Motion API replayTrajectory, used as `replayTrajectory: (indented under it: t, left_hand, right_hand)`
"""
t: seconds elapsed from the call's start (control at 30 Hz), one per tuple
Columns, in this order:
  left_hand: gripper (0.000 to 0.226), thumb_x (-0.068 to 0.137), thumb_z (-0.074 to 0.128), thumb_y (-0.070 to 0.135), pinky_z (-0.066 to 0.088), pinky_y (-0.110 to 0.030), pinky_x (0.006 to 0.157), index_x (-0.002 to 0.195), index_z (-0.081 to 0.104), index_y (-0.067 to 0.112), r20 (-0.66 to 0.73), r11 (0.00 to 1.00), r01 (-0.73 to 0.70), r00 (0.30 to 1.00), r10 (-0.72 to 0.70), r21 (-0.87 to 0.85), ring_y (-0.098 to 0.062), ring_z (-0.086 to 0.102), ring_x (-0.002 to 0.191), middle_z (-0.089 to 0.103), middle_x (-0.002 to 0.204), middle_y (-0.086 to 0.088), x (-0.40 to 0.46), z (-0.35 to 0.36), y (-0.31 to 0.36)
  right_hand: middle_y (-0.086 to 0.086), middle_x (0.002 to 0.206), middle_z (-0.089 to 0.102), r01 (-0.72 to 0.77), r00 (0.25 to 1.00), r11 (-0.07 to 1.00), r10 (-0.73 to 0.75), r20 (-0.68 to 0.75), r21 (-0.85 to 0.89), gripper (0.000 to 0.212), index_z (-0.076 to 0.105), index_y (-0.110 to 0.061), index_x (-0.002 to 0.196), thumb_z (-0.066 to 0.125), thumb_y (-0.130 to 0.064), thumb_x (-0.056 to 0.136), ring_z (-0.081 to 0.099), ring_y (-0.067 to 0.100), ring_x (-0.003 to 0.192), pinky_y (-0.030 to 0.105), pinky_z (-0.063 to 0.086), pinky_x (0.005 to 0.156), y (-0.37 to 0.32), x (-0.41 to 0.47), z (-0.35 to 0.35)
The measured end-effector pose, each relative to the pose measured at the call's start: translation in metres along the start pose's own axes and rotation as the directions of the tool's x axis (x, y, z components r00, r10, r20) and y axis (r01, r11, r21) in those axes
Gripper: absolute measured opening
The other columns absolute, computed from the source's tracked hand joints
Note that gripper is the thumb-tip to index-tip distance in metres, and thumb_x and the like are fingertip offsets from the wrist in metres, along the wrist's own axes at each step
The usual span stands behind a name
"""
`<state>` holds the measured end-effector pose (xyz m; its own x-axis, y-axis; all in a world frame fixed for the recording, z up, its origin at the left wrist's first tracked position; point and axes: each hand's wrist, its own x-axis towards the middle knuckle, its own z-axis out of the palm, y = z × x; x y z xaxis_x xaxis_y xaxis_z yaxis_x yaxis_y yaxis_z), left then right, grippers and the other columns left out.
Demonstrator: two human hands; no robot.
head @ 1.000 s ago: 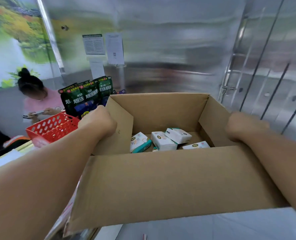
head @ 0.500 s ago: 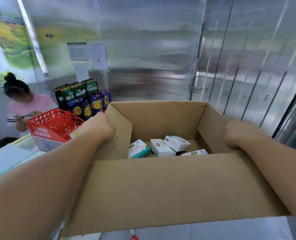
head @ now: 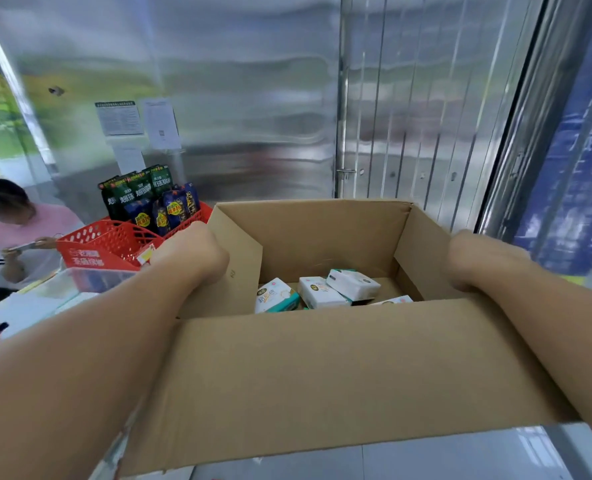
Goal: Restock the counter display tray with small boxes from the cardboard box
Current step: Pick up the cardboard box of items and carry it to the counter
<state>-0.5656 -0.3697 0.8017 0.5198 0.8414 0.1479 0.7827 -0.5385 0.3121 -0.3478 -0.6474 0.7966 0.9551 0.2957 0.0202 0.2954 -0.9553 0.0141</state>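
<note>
I hold an open brown cardboard box (head: 322, 375) in front of me, up off the floor. My left hand (head: 194, 251) grips its left wall and my right hand (head: 478, 258) grips its right wall. At the bottom lie several small white boxes with teal edges (head: 322, 292), loosely piled. To the left, a red plastic display basket (head: 107, 244) stands on the counter, beside my left hand.
Dark green and blue snack packs (head: 149, 199) stand upright in a red tray behind the basket. A person in a pink top (head: 17, 230) sits at the far left looking at a phone. A metal wall and door (head: 356, 133) close off the back.
The view has swung to the right and the counter with the red basket has slid left in frame. Both hands keep the same grip on the box.
</note>
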Motion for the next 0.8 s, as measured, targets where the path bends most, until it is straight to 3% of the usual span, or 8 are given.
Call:
replayTrajectory:
  t: [0.17,0.3,0.4,0.53,0.7,0.8]
  left_hand:
    - [0.018,0.088,0.054,0.020,0.049,-0.038,0.069,0.103,0.047,0.013,0.022,1.000,-0.011,1.000,0.010,0.011,-0.029,0.059,0.082,0.058,0.088,-0.008,-0.051,-0.007,-0.012]
    - [0.021,0.087,0.054,0.021,0.053,-0.045,0.084,0.106,0.049,0.014,0.005,1.000,0.002,1.000,-0.002,0.013,-0.029,0.060,0.084,0.059,0.090,-0.007,-0.091,-0.021,-0.010]
    - [0.023,0.086,0.057,0.022,0.054,-0.046,0.085,0.106,0.049,0.013,-0.003,1.000,0.020,1.000,-0.020,-0.001,-0.030,0.060,0.086,0.060,0.092,-0.008,-0.122,-0.030,-0.009]
    - [0.021,0.086,0.055,0.020,0.052,-0.046,0.087,0.106,0.048,0.014,-0.040,0.994,0.106,0.994,-0.107,-0.026,-0.031,0.059,0.089,0.059,0.092,-0.008,-0.164,-0.032,-0.010]
    - [0.026,0.084,0.055,0.019,0.051,-0.048,0.091,0.109,0.053,0.015,-0.044,0.979,0.197,0.979,-0.199,-0.043,-0.033,0.060,0.096,0.062,0.099,-0.009,-0.214,-0.032,-0.013]
    - [0.030,0.084,0.053,0.021,0.049,-0.049,0.094,0.114,0.051,0.014,-0.053,0.967,0.254,0.966,-0.253,0.011,-0.036,0.059,0.106,0.063,0.111,-0.012,-0.240,-0.038,-0.025]
  right_hand:
    - [0.005,0.082,0.051,-0.033,0.999,0.999,0.033,0.010,-0.020,0.020,0.048,-0.012,0.098,0.057,-0.003,0.083,0.055,0.029,0.088,0.039,0.039,0.075,0.024,-0.059,0.005]
    - [0.005,0.091,0.061,-0.008,0.999,1.000,0.009,0.034,-0.023,0.024,0.057,-0.011,0.104,0.058,-0.004,0.081,0.061,0.028,0.089,0.038,0.044,0.074,0.052,-0.090,0.003]
    - [0.005,0.090,0.060,0.011,0.999,1.000,-0.010,0.031,-0.017,0.021,0.056,-0.009,0.103,0.060,-0.006,0.082,0.058,0.027,0.087,0.040,0.046,0.078,0.068,-0.101,-0.002]
    - [0.003,0.091,0.060,0.080,0.997,0.996,-0.081,-0.008,-0.030,0.016,0.053,-0.008,0.099,0.060,-0.005,0.084,0.062,0.027,0.092,0.040,0.046,0.077,0.084,-0.108,-0.007]
    - [0.004,0.084,0.063,0.245,0.969,0.968,-0.247,-0.021,-0.053,0.012,0.058,-0.015,0.086,0.058,-0.004,0.081,0.058,0.019,0.071,0.031,0.043,0.061,0.095,-0.107,0.000]
    - [0.004,0.082,0.061,0.319,0.947,0.947,-0.320,-0.033,-0.040,0.014,0.059,-0.016,0.088,0.058,-0.005,0.079,0.058,0.022,0.075,0.031,0.044,0.065,0.082,-0.109,0.004]
